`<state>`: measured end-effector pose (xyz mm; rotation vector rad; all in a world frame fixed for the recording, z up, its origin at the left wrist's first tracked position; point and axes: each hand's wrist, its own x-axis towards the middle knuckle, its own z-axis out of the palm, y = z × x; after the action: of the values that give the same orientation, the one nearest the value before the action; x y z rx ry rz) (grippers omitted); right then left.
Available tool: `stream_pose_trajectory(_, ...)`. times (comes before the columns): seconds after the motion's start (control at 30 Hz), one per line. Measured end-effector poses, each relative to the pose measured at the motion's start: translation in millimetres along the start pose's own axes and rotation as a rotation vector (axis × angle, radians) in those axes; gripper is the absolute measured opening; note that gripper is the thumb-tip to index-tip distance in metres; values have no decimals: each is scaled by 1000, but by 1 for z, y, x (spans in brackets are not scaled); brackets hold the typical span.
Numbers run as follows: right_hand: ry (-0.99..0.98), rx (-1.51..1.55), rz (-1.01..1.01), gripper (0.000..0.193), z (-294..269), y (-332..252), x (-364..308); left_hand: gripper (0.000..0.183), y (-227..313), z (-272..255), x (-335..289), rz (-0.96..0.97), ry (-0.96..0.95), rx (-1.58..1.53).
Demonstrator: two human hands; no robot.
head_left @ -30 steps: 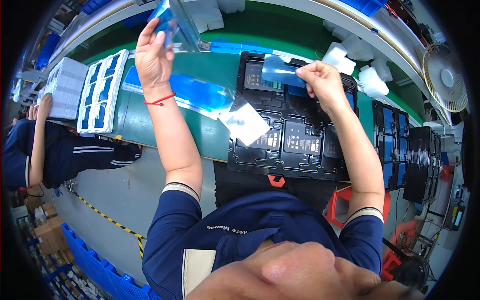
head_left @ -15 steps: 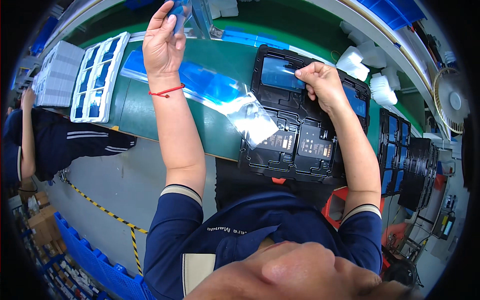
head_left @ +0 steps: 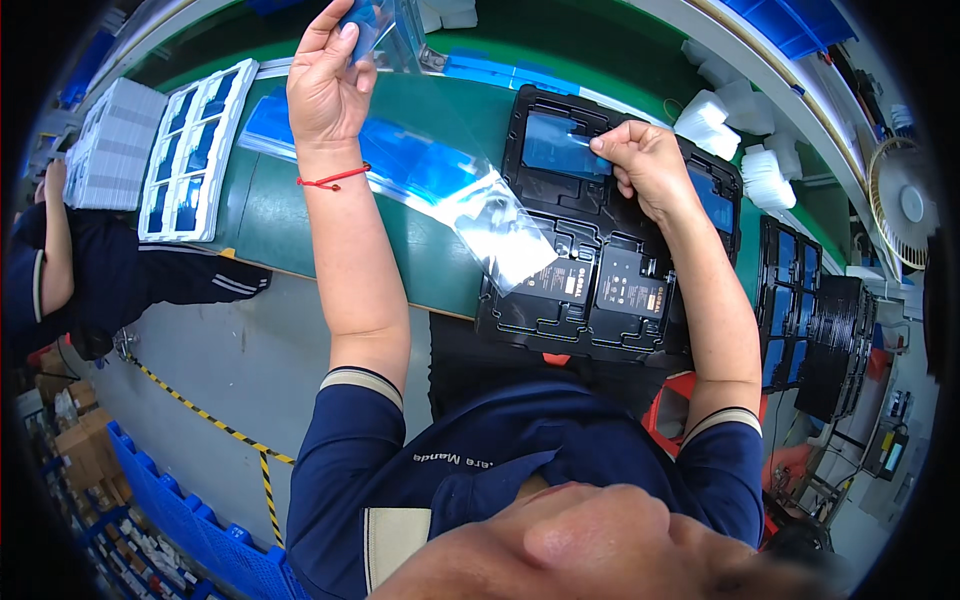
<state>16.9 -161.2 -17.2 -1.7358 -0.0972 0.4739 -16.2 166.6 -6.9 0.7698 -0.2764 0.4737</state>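
Note:
High at the top, my left hand (head_left: 332, 90) is closed on a blue translucent film sheet (head_left: 374, 28) between thumb and fingers. My right hand (head_left: 645, 165) is over the upper part of a black moulded tray (head_left: 555, 205), thumb and forefinger pinched on the edge of a thin clear film (head_left: 590, 143). Beneath that film a blue-covered rectangular panel (head_left: 555, 150) sits in a tray compartment. Dark labelled battery packs (head_left: 632, 285) lie in the near compartments. Left of the tray, blue film sheets (head_left: 410, 160) and a shiny clear sheet (head_left: 505, 240) overlap its edge.
A green worktable (head_left: 275, 215) carries a white tray of blue panels (head_left: 190, 150) and a stack of white trays (head_left: 112, 150). More black trays (head_left: 835, 345) stand at right. White foam pieces (head_left: 765, 175) lie beyond. Another person's arm (head_left: 55, 230) is at far left.
The film in my left hand has shifted and spreads slightly more to the right. My right hand stays almost in place, with the film at its fingertips slightly changed in shape.

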Motion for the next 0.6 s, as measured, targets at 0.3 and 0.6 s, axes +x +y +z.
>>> stream_pose_trajectory(0.3, 22, -60, -11, 10, 2, 2, 2, 31, 0, -5, 1, 12, -32, 10)
stream_pose_trajectory(0.6, 125, -407, -86, 11, 8, 2, -2, 30, -2, -1, 0, 2, -10, 38)
